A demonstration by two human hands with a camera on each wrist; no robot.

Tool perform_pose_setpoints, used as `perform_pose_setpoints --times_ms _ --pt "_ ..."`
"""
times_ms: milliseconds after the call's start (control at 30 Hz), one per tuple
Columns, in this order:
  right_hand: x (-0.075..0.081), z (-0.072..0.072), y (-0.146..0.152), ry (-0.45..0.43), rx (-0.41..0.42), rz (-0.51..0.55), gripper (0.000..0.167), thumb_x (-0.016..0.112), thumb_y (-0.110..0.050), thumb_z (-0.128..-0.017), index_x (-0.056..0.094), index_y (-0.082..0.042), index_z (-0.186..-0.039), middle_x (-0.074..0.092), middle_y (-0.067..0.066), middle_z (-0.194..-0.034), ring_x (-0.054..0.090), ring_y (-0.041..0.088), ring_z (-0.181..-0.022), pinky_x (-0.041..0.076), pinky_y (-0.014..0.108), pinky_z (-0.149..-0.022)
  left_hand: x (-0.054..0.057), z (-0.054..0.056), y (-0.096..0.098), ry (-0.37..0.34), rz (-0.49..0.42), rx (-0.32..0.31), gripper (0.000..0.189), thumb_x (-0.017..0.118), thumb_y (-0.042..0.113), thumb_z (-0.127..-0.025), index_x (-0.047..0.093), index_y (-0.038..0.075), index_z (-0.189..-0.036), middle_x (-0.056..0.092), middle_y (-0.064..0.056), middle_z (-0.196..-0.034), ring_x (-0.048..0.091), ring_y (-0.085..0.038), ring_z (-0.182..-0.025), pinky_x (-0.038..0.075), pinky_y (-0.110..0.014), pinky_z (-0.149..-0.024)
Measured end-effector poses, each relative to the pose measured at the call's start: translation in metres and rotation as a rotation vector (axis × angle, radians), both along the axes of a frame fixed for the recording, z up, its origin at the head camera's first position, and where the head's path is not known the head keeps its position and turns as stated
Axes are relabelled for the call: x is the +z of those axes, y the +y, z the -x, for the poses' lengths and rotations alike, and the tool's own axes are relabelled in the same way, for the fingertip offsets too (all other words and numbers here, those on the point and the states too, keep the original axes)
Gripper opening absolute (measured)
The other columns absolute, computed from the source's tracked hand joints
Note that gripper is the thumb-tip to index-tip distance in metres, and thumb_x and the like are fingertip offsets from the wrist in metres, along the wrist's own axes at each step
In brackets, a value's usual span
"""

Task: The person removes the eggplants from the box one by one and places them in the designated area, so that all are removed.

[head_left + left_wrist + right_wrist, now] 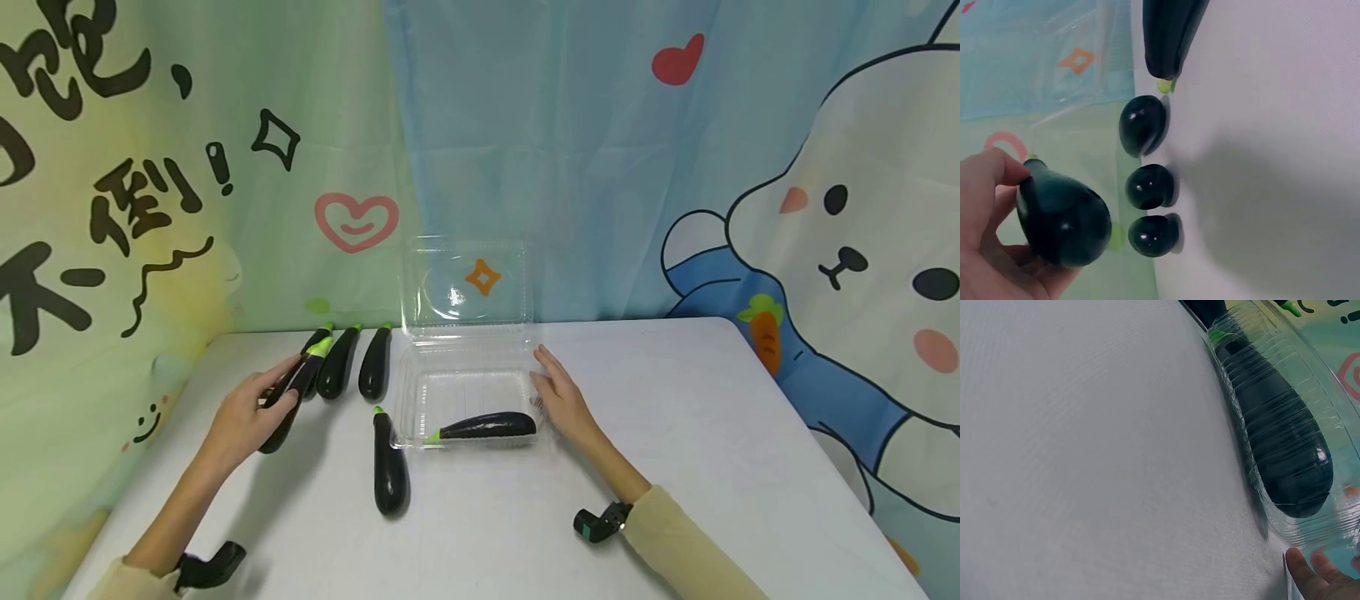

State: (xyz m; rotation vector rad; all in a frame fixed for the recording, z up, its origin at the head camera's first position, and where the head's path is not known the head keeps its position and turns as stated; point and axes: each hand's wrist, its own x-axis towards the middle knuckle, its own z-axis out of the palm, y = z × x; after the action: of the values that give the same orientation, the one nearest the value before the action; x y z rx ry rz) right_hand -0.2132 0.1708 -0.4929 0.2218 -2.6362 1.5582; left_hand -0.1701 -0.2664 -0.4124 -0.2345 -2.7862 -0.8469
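My left hand (251, 414) grips a dark eggplant (300, 385) with a green stem end, raised over the table's left side; in the left wrist view this eggplant (1063, 215) shows its round end. Behind it on the table lie three more, one partly hidden, among them a middle eggplant (340, 364) and a right one (373, 367). A clear hinged plastic box (465, 383) stands with its lid up, and one eggplant (487, 425) lies crosswise along its front. My right hand (564, 398) rests at the box's right side, fingers extended.
Another eggplant (390, 467) lies in front of the box's left front corner, pointing away from me. The transparent lid (465, 292) leans up near the printed curtain (555, 167) behind the white table (675, 433).
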Motion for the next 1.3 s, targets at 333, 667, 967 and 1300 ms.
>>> perform_pose_setpoints --times_ms 333,667,967,1300 --pt "-0.002 0.001 0.001 -0.003 0.003 0.012 0.049 0.042 -0.016 -0.104 0.033 -0.001 -0.149 0.023 0.015 -0.161 0.019 0.032 -0.150 0.017 0.051 -0.120 -0.014 -0.014 0.012 -0.017 0.030 0.052 0.044 0.052 0.031 -0.098 0.054 0.016 -0.140 0.057 -0.012 -0.082 0.045 -0.017 -0.067 0.034 -0.027 -0.055" --pt "-0.001 0.001 0.000 -0.020 0.006 0.014 0.049 0.041 -0.017 -0.104 0.032 -0.002 -0.150 0.022 0.014 -0.161 0.019 0.031 -0.150 0.017 0.051 -0.120 -0.035 -0.031 0.027 -0.156 0.021 0.115 0.047 0.041 0.035 -0.102 0.044 0.020 -0.147 0.053 -0.015 -0.087 0.039 -0.019 -0.064 0.032 -0.030 -0.055" --pt "0.000 0.000 0.001 -0.015 0.007 0.016 0.049 0.041 -0.018 -0.104 0.033 -0.002 -0.150 0.023 0.014 -0.161 0.020 0.032 -0.149 0.017 0.050 -0.120 -0.045 -0.034 0.031 -0.238 0.048 0.129 0.049 0.037 0.031 -0.102 0.040 0.019 -0.149 0.060 -0.021 -0.101 0.048 -0.022 -0.070 0.038 -0.032 -0.060" --pt "0.000 0.000 0.001 -0.013 0.011 0.010 0.050 0.041 -0.018 -0.104 0.032 -0.002 -0.150 0.022 0.015 -0.161 0.024 0.033 -0.148 0.019 0.051 -0.120 -0.055 -0.037 0.033 -0.274 0.069 0.122 0.060 0.051 0.046 -0.098 0.041 0.016 -0.148 0.060 -0.022 -0.101 0.049 -0.021 -0.071 0.039 -0.029 -0.057"
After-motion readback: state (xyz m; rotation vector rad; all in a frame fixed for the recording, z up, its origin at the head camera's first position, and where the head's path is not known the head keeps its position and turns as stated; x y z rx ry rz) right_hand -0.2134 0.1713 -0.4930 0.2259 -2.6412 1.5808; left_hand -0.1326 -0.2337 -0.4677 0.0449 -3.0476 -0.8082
